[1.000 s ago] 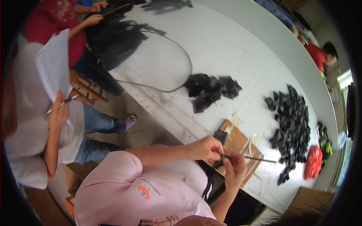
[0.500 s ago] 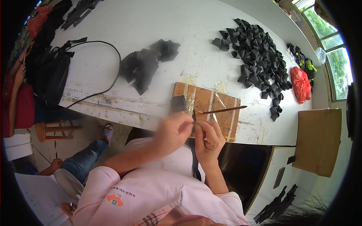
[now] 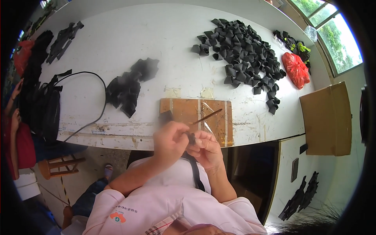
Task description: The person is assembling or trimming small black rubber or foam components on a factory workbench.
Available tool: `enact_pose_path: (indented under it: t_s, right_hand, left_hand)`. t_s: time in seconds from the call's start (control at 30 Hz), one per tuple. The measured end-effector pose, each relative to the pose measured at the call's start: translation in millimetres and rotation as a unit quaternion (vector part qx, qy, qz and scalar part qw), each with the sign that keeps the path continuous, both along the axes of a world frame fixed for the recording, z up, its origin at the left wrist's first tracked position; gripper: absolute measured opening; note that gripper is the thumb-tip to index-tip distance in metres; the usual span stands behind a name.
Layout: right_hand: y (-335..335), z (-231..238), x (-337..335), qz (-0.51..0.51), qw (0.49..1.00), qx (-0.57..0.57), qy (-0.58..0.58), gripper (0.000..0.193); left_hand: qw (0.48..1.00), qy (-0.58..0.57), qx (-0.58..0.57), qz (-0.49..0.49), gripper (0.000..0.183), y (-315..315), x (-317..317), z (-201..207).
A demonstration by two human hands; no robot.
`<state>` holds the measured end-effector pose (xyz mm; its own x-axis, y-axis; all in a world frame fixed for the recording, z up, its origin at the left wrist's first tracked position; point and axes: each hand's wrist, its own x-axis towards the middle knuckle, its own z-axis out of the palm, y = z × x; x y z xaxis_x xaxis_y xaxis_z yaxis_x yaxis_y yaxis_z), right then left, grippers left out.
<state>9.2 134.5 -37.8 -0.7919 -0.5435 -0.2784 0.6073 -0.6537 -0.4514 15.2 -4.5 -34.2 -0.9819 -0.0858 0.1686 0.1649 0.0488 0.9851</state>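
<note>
White worktable (image 3: 184, 58) fills the view, with flat black pieces (image 3: 127, 88) at left. The blurred left hand (image 3: 169, 139) closes narrowly on one side of a small black piece (image 3: 191, 138) near the table's front edge; the right hand (image 3: 206, 149) pinches the other. It looks light and soft, best held by its edges. A thin brown stick (image 3: 209, 116) slants over a brown board (image 3: 180, 109); whether held, I cannot tell. Farther right, folded black pieces (image 3: 243, 55) heap beside a red plastic bag (image 3: 296, 70).

Black piece (image 3: 190, 138) — partly behind fingers (image 3: 207, 145)
</note>
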Motion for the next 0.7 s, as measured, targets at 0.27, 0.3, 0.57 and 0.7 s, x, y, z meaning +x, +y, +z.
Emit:
enact_pose_path:
  t_s: [0.27,0.3,0.57,0.7]
  right_hand:
    - [11,74,-24,-0.067,0.935,0.260,0.231,0.024]
    - [13,82,-31,-0.070,0.935,0.261,0.231,0.024]
    - [24,41,-63,-0.012,0.963,0.199,0.179,0.019]
    - [25,49,-61,-0.053,0.915,0.312,0.250,0.017]
  left_hand:
    - [0.692,-0.245,0.608,-0.302,0.014,-4,-33,54]
    - [0.597,-0.258,0.669,-0.359,0.013,0,-37,63]
    - [0.766,-0.288,0.523,-0.239,0.015,5,-53,28]
    - [0.975,-0.014,0.196,-0.107,0.024,17,-55,45]
